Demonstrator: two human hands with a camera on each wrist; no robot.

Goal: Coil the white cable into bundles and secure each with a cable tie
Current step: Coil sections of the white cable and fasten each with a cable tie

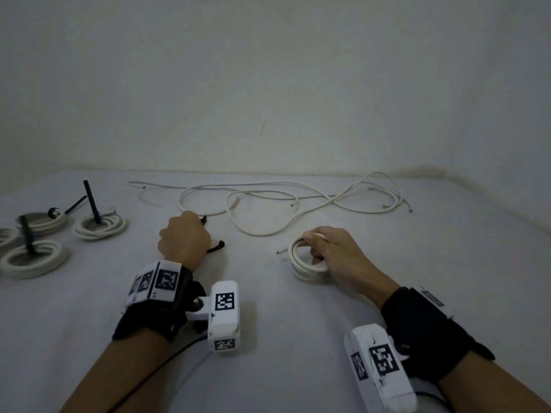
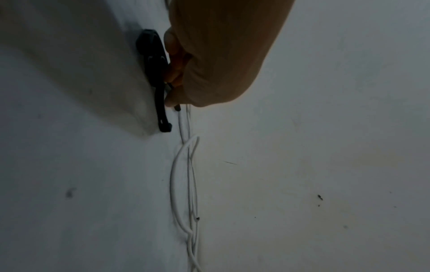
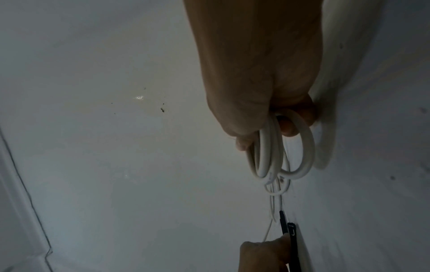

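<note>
Left of the coil (image 1: 308, 260), apart from it, the left hand (image 1: 184, 237) pinched a black tie (image 1: 216, 246); the right hand (image 1: 334, 248) gripped the coil on the tabletop (image 1: 268, 323), so the tie had to travel rightward.

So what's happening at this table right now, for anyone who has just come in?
A person is bundling white cable. The right hand holds a freshly wound coil on the table, not yet tied. The left hand grips black cable ties. Finished bundles with ties lie at far left, and loose cable still waits along the back.
</note>
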